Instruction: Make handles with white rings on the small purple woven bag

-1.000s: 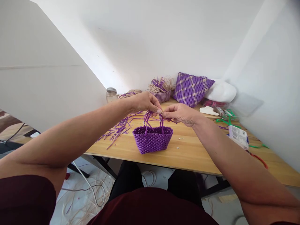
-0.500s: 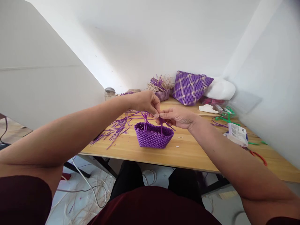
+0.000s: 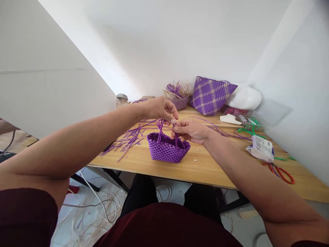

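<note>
Near the front edge of the wooden table (image 3: 205, 171), a small purple woven basket (image 3: 167, 151) is sitting upright, and both hands are meeting just above its rim. The left hand (image 3: 156, 108) is reaching in from the left, thumb and forefinger pinched together on a purple strand (image 3: 161, 126) that is arching up from the weave like a handle loop. The right hand (image 3: 191, 131) is hovering over the basket's right end, its fingertips likewise closed on strand ends that are running down into the rim; a long loose strand (image 3: 221, 128) is trailing away from it toward the right. The basket is looking light and springy, its plaited walls probably firm enough to stand but ready to flex or skid on the smooth wood if tugged, so it is best steadied by the rim or pressed down at the base. The strands themselves are seeming thin, flat and slick, best gripped close to where they are leaving the weave. A scatter of cut purple strips (image 3: 128, 139) is lying to the left. Further back a larger purple-and-cream woven bag (image 3: 210, 96), an unfinished basket (image 3: 177, 97) and a glass jar (image 3: 121, 100) are standing by the wall, while a white packet (image 3: 260, 148) and red-handled scissors (image 3: 281, 171) are resting at the right.
</note>
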`<state>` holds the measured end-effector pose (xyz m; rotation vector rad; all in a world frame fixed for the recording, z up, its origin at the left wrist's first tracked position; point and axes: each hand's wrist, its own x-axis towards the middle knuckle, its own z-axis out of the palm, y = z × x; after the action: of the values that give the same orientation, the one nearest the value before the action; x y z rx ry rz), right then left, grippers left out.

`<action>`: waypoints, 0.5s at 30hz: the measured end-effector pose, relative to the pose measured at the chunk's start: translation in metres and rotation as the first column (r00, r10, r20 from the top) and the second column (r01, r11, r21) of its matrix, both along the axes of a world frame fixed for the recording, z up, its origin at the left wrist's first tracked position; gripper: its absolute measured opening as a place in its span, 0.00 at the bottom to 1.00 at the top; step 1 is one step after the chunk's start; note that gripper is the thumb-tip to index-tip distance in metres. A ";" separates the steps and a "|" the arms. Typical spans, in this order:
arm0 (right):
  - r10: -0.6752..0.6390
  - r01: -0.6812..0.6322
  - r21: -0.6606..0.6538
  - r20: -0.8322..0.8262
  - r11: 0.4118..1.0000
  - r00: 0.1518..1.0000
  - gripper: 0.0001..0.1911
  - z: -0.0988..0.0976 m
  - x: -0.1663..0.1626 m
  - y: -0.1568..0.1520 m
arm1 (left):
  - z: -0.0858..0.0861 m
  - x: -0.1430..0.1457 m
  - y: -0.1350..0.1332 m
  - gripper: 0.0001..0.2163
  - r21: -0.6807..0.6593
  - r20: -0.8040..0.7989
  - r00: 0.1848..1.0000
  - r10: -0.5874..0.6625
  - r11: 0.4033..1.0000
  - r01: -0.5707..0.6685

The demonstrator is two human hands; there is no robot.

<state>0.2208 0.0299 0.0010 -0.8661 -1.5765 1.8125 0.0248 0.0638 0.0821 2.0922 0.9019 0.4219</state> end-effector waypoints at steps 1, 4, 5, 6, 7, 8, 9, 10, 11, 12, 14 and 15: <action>-0.004 0.004 0.011 0.011 1.000 1.000 0.13 -0.002 0.000 -0.001 | -0.002 0.000 0.000 0.07 -0.018 0.031 0.999 0.018 1.000 -0.018; -0.022 0.020 0.067 0.035 0.998 0.999 0.16 -0.008 0.000 -0.004 | -0.006 -0.001 0.001 0.06 -0.038 0.096 0.995 0.041 0.999 -0.037; -0.025 0.021 0.093 0.042 0.995 0.999 0.16 -0.009 -0.001 -0.005 | -0.007 -0.001 0.001 0.05 -0.039 0.107 0.993 0.042 0.999 -0.038; -0.030 0.024 0.118 0.048 0.993 0.998 0.16 -0.011 -0.001 -0.005 | -0.008 0.000 0.000 0.05 -0.042 0.114 0.993 0.042 0.998 -0.037; -0.035 0.027 0.138 0.055 0.990 0.998 0.16 -0.012 -0.001 -0.005 | -0.008 0.000 0.000 0.05 -0.046 0.118 0.992 0.041 0.998 -0.035; -0.042 0.032 0.152 0.062 0.988 0.997 0.15 -0.013 -0.001 -0.005 | -0.009 0.000 -0.001 0.05 -0.052 0.122 0.992 0.037 0.998 -0.031; -0.049 0.037 0.157 0.071 0.987 0.996 0.15 -0.014 -0.002 -0.004 | -0.009 0.000 -0.001 0.05 -0.058 0.127 0.991 0.032 0.998 -0.024; -0.056 0.044 0.158 0.076 0.987 0.996 0.15 -0.015 -0.002 -0.004 | -0.009 0.000 -0.001 0.05 -0.063 0.134 0.991 0.026 0.998 -0.018; -0.065 0.052 0.155 0.080 0.986 0.995 0.15 -0.016 -0.003 -0.003 | -0.010 0.000 -0.001 0.05 -0.065 0.143 0.989 0.023 0.998 -0.013; -0.073 0.060 0.153 0.084 0.986 0.994 0.15 -0.016 -0.003 -0.003 | -0.010 0.000 -0.001 0.05 -0.064 0.156 0.987 0.023 0.998 -0.013; -0.095 0.080 0.157 0.086 0.984 0.992 0.16 -0.017 -0.004 -0.003 | -0.009 0.000 -0.001 0.05 -0.057 0.183 0.982 0.040 0.998 -0.030; -0.101 0.087 0.160 0.083 0.983 0.991 0.16 -0.017 -0.005 -0.003 | -0.009 0.000 -0.001 0.05 -0.055 0.194 0.979 0.056 0.997 -0.046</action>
<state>0.2159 0.0271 -0.0158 -0.9440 -1.6795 1.5813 0.0249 0.0631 0.0733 1.9463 0.8426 0.6146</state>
